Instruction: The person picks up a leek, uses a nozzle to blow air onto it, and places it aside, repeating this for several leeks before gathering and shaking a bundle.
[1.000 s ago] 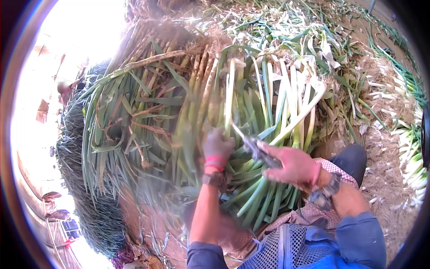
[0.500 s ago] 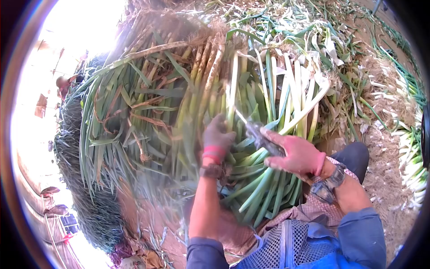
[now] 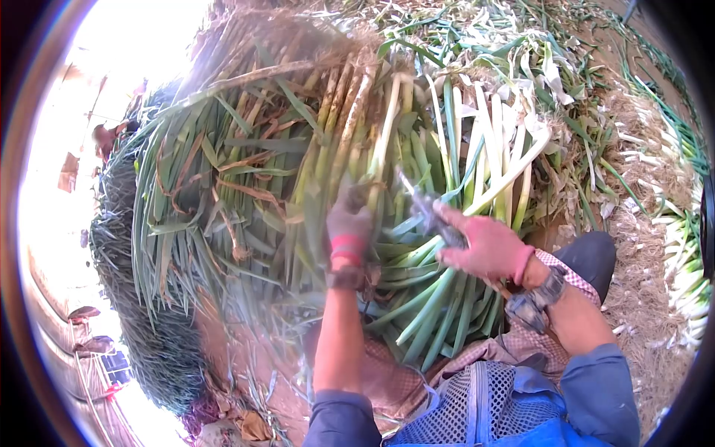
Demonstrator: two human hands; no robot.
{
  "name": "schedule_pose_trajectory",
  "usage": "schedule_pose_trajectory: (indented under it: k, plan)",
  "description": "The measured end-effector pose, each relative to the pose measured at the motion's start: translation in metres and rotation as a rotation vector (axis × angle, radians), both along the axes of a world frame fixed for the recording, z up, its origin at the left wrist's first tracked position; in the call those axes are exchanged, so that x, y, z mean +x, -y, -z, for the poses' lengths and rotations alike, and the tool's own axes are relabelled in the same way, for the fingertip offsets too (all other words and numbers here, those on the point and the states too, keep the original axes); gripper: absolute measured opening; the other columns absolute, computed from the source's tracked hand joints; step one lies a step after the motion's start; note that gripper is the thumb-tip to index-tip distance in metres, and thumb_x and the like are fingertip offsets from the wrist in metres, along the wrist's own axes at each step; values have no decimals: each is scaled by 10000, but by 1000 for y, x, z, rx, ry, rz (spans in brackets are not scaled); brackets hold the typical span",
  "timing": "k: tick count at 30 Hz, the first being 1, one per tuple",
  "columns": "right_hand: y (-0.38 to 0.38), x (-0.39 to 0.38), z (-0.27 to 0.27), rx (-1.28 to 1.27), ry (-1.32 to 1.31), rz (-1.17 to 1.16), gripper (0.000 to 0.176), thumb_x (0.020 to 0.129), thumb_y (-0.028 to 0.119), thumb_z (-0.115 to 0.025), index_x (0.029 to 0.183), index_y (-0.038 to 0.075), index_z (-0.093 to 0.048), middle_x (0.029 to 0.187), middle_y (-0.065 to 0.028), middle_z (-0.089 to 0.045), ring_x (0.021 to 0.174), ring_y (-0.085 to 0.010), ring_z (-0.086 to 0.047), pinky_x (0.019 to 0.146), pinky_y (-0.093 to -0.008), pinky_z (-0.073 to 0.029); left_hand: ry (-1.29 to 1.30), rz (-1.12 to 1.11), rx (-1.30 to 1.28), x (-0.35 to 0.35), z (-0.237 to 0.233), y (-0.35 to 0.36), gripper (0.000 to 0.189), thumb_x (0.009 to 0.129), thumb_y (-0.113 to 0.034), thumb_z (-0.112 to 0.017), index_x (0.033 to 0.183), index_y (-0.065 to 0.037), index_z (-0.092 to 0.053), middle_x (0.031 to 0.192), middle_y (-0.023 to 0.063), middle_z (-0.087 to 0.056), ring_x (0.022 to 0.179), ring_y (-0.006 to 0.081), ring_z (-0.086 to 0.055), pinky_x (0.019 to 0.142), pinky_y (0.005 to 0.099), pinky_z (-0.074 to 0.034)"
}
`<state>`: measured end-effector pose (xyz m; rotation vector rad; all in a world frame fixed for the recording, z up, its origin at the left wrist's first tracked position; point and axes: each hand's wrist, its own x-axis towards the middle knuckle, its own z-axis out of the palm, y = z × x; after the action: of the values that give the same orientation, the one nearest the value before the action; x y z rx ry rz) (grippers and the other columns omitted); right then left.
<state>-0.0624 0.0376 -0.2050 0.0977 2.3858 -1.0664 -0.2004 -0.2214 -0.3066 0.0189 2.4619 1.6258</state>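
Tool [image 3: 438,222] in right hand [image 3: 488,247] near stalks [image 3: 488,145]

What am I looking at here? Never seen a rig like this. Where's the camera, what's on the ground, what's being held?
There is no machine: these are a person's own two gloved hands. Every picture comes from one camera worn on the head, looking forward and down, so the edges look curved.

In front lies a big heap of long green onions: dirty stalks with brownish skins toward the left, and clean white stalks beside them. Scraps lie behind, and more onions line the far right.

The right hand holds a dark tool with a narrow, pale tip; its exact type isn't clear. The left hand is among the stalks, but blur hides whether it grips one.
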Motion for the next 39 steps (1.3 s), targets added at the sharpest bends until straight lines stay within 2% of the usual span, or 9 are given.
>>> schedule_pose_trajectory:
  k: [3,6,14,16,19,24,26,34,39]
  plan:
    - [-7,-31,6,13,-52,91,908,925,523,-722,1668,117,-393,911,-198,-743,860,-365,-742,852,-440,-573,-145,70,-484,-4,27,5,391,896,-134,-771,1276,-44,-751,1002,103,-805,852,184,-760,842,328,-581]
    - [-12,-60,8,72,-56,150,901,921,492,-731,1681,157,-383,940,-215,-763,900,-361,-753,869,-434,-570,-197,109,-663,-2,15,-7,442,884,-206,-804,1299,-66,-747,1047,119,-815,909,225,-786,859,350,-585]
    - [-14,-11,0,-50,-56,85,950,929,513,-726,1703,137,-324,1010,-208,-776,863,-330,-767,871,-469,-592,25,194,-547,-17,-18,-18,370,797,-267,-798,1115,-81,-823,958,119,-822,892,257,-788,848,371,-589]
    - [-10,13,-16,-177,131,-55,948,926,494,-739,1705,149,-325,1055,-235,-765,867,-366,-764,878,-468,-589,36,212,-529,-15,-27,-25,345,781,-264,-792,1071,-82,-833,927,116,-820,874,260,-787,840,374,-591]
    - [-6,23,-19,-56,-14,-46,934,920,468,-752,1698,151,-343,1071,-265,-749,912,-408,-756,894,-477,-581,24,159,-686,-16,-31,-35,345,751,-281,-797,1030,-82,-840,885,108,-812,809,239,-777,794,373,-584]
    - [-20,-13,-13,90,-95,146,915,903,461,-768,1669,127,-396,1049,-280,-741,992,-431,-734,931,-482,-564,-30,157,-617,-9,-12,-36,360,746,-288,-800,1034,-76,-836,846,97,-799,778,228,-762,771,373,-580]
    - [-26,-23,7,20,-179,121,876,915,466,-741,1658,136,-415,869,-223,-739,833,-398,-737,847,-472,-576,-58,144,-579,-4,-1,-39,370,746,-289,-801,1045,-73,-833,832,93,-794,770,225,-759,766,372,-578]
    - [-34,-29,9,14,-240,67,845,917,474,-726,1627,105,-454,908,-229,-758,862,-406,-743,847,-487,-571,-52,253,-492,11,5,-53,316,765,-277,-794,993,-59,-795,842,111,-785,763,229,-755,753,373,-577]
    - [-40,-71,-3,113,-31,93,857,911,501,-725,1638,132,-459,1031,-263,-762,942,-385,-754,885,-446,-572,-114,398,-483,38,-5,-62,304,796,-277,-798,1015,-67,-773,907,147,-746,848,304,-736,791,407,-568]
